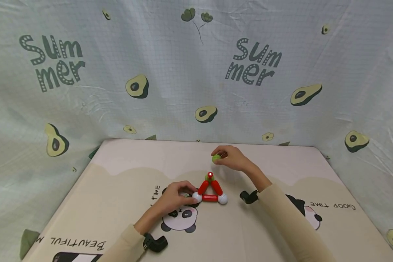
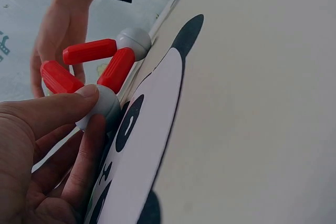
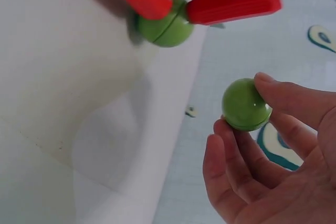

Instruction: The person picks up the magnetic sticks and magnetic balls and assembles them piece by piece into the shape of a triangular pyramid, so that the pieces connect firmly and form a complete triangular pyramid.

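Observation:
A triangle of red rods (image 1: 210, 198) lies on the table, with a grey-white ball (image 1: 222, 198) at its near right corner and another grey-white ball (image 1: 197, 197) at its near left. At the far corner sits a green ball (image 3: 167, 31), from which a further red rod (image 3: 233, 3) sticks up. My left hand (image 1: 175, 196) pinches the near left ball between thumb and fingers. Beyond the far corner, my right hand (image 1: 232, 157) holds a loose green ball (image 3: 244, 106) by thumb and fingertips, raised above the table and apart from the triangle.
A pale table mat (image 1: 118, 196) with panda prints and lettering lies beneath everything. Behind the table's far edge hangs a light curtain (image 1: 170, 109) printed with avocados. Each wrist carries a black strap mount, such as the one (image 1: 155, 243) on the left.

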Action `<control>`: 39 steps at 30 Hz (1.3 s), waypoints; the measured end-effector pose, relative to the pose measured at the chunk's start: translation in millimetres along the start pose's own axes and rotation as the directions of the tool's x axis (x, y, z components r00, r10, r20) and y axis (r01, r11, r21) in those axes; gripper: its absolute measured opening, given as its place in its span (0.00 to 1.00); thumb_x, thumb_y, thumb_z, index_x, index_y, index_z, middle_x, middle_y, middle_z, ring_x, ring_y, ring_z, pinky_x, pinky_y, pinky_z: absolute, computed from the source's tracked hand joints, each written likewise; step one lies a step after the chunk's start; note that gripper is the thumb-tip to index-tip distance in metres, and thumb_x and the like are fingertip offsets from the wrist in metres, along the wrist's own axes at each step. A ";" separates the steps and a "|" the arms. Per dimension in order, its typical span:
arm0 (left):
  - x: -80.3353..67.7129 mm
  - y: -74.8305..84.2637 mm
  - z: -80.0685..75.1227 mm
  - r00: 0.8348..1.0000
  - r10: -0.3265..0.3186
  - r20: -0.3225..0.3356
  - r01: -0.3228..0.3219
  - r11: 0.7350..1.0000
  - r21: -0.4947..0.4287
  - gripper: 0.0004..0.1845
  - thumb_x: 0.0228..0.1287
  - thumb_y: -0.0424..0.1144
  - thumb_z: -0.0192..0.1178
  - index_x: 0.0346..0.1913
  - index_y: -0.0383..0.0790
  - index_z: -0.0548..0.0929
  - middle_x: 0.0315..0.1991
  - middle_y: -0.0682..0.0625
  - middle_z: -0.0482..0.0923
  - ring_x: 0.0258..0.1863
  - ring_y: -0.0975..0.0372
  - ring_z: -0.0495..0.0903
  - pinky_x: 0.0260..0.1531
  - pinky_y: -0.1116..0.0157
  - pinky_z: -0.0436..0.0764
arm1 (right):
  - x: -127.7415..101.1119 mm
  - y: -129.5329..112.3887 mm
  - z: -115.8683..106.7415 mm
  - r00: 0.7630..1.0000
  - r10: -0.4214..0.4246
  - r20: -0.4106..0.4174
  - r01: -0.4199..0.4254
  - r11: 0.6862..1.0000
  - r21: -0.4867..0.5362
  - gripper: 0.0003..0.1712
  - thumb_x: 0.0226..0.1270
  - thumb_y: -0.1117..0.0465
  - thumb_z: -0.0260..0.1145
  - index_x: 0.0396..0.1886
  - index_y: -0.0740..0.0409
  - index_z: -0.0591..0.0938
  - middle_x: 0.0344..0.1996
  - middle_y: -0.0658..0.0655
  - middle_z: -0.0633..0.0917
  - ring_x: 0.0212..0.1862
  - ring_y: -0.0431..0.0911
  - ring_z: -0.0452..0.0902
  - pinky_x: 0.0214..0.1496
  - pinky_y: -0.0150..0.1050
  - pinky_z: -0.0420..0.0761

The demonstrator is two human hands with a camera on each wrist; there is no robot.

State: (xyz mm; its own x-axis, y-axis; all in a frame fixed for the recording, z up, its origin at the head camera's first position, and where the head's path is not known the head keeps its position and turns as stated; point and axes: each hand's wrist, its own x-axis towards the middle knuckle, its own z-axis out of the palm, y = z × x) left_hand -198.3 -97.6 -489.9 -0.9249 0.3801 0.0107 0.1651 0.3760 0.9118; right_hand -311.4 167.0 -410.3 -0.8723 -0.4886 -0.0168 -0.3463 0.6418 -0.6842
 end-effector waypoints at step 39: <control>-0.9 0.0 1.6 1.000 -0.004 0.000 0.004 1.000 0.017 0.12 0.61 0.43 0.73 0.47 0.49 0.88 0.43 0.53 0.88 0.45 0.62 0.83 0.45 0.68 0.79 | -72.2 -33.6 -4.4 0.991 -0.030 -0.133 0.046 0.991 0.126 0.20 0.70 0.57 0.70 0.60 0.54 0.81 0.52 0.55 0.87 0.54 0.51 0.83 0.54 0.45 0.83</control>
State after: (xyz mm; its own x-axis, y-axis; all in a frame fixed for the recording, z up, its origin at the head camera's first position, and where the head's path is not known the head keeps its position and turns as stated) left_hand -196.9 -96.6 -490.6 -0.9254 0.3790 0.0072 0.1674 0.3914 0.9049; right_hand -238.3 183.4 -382.9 -0.8998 -0.4245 0.1004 -0.3403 0.5391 -0.7704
